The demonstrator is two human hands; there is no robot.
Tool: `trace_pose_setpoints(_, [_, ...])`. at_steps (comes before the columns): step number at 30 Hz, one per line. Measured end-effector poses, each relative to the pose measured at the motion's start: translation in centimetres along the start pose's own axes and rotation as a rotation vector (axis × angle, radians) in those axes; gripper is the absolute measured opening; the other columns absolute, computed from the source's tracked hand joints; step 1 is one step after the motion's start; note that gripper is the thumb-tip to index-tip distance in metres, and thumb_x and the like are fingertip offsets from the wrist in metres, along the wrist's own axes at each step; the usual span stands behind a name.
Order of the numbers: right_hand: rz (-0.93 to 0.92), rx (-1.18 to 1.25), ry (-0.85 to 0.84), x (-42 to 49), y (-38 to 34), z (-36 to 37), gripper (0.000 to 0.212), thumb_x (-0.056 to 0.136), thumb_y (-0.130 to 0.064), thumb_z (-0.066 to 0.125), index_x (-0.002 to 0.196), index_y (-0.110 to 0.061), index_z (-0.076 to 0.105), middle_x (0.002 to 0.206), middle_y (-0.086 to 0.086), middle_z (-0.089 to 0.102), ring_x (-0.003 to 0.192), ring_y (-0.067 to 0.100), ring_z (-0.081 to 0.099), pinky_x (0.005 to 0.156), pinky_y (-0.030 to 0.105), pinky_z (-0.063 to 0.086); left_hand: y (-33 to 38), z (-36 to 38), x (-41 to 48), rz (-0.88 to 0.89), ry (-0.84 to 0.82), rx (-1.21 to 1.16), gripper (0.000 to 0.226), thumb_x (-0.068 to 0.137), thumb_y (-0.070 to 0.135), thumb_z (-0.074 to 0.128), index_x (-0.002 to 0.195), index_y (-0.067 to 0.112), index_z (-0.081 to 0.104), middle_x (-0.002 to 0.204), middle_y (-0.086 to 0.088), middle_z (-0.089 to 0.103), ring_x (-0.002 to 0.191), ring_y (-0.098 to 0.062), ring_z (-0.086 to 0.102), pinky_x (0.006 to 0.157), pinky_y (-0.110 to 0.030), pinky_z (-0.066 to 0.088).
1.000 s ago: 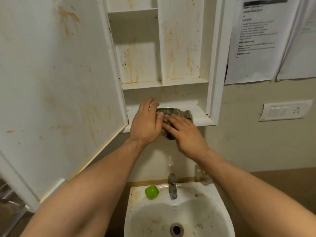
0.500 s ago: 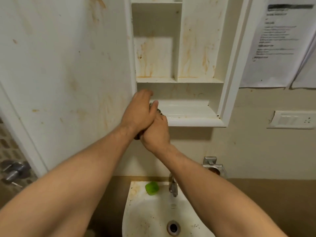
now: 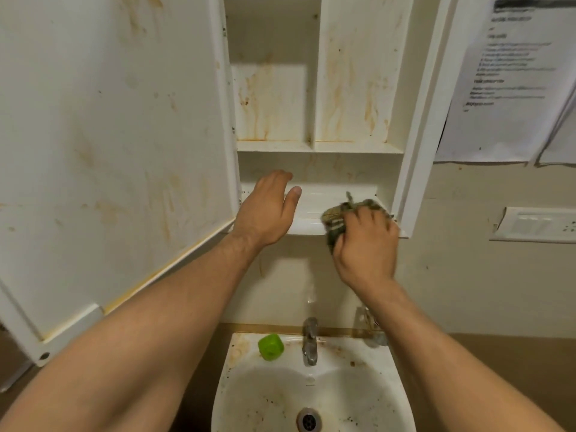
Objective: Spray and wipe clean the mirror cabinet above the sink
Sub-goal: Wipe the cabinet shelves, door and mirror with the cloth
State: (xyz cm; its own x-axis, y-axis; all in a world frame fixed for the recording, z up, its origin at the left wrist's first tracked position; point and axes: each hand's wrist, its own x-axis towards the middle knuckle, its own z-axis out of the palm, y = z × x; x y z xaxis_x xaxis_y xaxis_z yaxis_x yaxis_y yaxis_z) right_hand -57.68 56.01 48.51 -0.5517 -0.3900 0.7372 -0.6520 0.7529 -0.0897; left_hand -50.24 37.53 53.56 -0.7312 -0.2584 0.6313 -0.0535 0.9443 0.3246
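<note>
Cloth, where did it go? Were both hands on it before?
Yes. Both hands were together on the cloth at the left end of the bottom shelf. Now the right hand alone grips it, moved to the shelf's right end; the left hand let go, fingers relaxed. The cabinet door stays open; the green object stays on the sink.

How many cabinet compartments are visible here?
3: upper left compartment, upper right compartment, and wide bottom compartment, where the right hand holds the cloth. More may lie above the frame.
</note>
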Motion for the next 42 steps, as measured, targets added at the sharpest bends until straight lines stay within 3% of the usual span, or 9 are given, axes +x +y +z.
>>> trace_pose_setpoints(4, [-0.278, 0.328, -0.045, 1.5, -3.8, 0.4, 0.038, 0.089, -0.018, 0.055, 0.125, -0.018, 0.066, 0.118, 0.004, 0.064, 0.109, 0.027, 0.056, 0.084, 0.037, 0.042, 0.9, 0.2, 0.6, -0.013, 0.064, -0.063, 0.043, 0.109, 0.034, 0.038, 0.141, 0.006, 0.051, 0.142, -0.010, 0.054, 0.133, -0.026, 0.045, 0.105, -0.040, 0.043])
trace_pose_setpoints(9, [1.002, 1.146, 0.241, 10.0, -2.0, -0.1, 0.035, 0.101, -0.013, 0.047, 0.132, -0.010, 0.062, 0.130, 0.014, 0.065, 0.118, 0.033, 0.062, 0.097, 0.038, 0.051, 1.4, 0.0, 0.8, -0.001, 0.161, -0.071, 0.045, 0.109, 0.033, 0.042, 0.143, 0.005, 0.049, 0.142, -0.010, 0.053, 0.132, -0.026, 0.047, 0.106, -0.040, 0.043])
trace_pose_setpoints(11, [1.128, 1.103, 0.215, 12.2, -2.5, -0.1, 0.041, 0.103, -0.016, 0.048, 0.142, -0.005, 0.050, 0.146, 0.018, 0.050, 0.130, 0.040, 0.053, 0.110, 0.047, 0.044, 1.3, -0.3, 1.0, -0.033, 0.204, -0.096, 0.048, 0.109, 0.036, 0.040, 0.146, 0.007, 0.047, 0.145, -0.009, 0.052, 0.134, -0.024, 0.045, 0.109, -0.040, 0.041])
trace_pose_setpoints(18, [0.553, 0.539, 0.055, 11.1, -9.3, 3.3, 0.023, 0.097, -0.010, 0.052, 0.117, -0.002, 0.061, 0.142, 0.018, 0.043, 0.136, 0.035, 0.034, 0.105, 0.052, 0.043, -0.1, -0.8, 1.1, -0.013, 0.267, -0.126, 0.058, 0.104, 0.046, 0.027, 0.147, 0.014, 0.050, 0.144, -0.003, 0.058, 0.134, -0.018, 0.050, 0.110, -0.039, 0.045])
trace_pose_setpoints(21, [-0.116, 0.477, -0.160, 10.4, -9.5, 3.5, 0.020, 0.103, -0.018, 0.049, 0.111, -0.012, 0.067, 0.116, 0.009, 0.066, 0.110, 0.026, 0.061, 0.085, 0.037, 0.052, -0.2, -0.4, 1.1, -0.012, 0.347, -0.146, 0.052, 0.103, 0.039, 0.032, 0.140, 0.014, 0.059, 0.138, -0.002, 0.064, 0.130, -0.016, 0.054, 0.110, -0.033, 0.044])
trace_pose_setpoints(24, [-0.506, 0.240, -0.429, 12.0, -10.0, 2.6, 0.025, 0.106, -0.012, 0.045, 0.118, -0.001, 0.064, 0.118, 0.020, 0.068, 0.112, 0.033, 0.063, 0.098, 0.041, 0.048, 0.2, 0.0, 1.0, -0.012, 0.328, -0.129, 0.051, 0.103, 0.035, 0.034, 0.137, 0.010, 0.062, 0.137, -0.006, 0.065, 0.129, -0.018, 0.055, 0.113, -0.037, 0.043])
trace_pose_setpoints(31, [-0.204, -0.206, -0.161, 11.2, -1.4, -0.6, 0.030, 0.087, -0.037, 0.071, 0.113, -0.022, 0.067, 0.106, 0.004, 0.071, 0.094, 0.028, 0.068, 0.078, 0.037, 0.048, -0.5, 0.2, 0.6, 0.030, 0.202, -0.047, 0.054, 0.107, 0.039, 0.033, 0.152, 0.012, 0.046, 0.154, -0.005, 0.051, 0.142, -0.021, 0.044, 0.118, -0.035, 0.035])
trace_pose_setpoints(36, [-0.146, -0.519, -0.318, 12.6, 1.9, -3.2, 0.017, 0.094, -0.010, 0.061, 0.108, -0.008, 0.070, 0.099, 0.010, 0.072, 0.085, 0.031, 0.069, 0.059, 0.038, 0.044, -1.5, 1.1, 0.5, -0.020, 0.138, -0.025, 0.051, 0.109, 0.036, 0.038, 0.153, 0.011, 0.044, 0.155, -0.005, 0.049, 0.142, -0.022, 0.045, 0.116, -0.036, 0.037])
trace_pose_setpoints(42, [-0.047, -0.026, -0.267, 10.1, -2.5, 0.4, 0.027, 0.097, -0.011, 0.055, 0.121, -0.010, 0.069, 0.125, 0.014, 0.061, 0.109, 0.036, 0.060, 0.090, 0.042, 0.053, -2.0, 2.3, 0.3, 0.013, 0.162, -0.072, 0.053, 0.109, 0.038, 0.035, 0.156, 0.012, 0.039, 0.160, -0.004, 0.043, 0.147, -0.020, 0.038, 0.120, -0.036, 0.033])
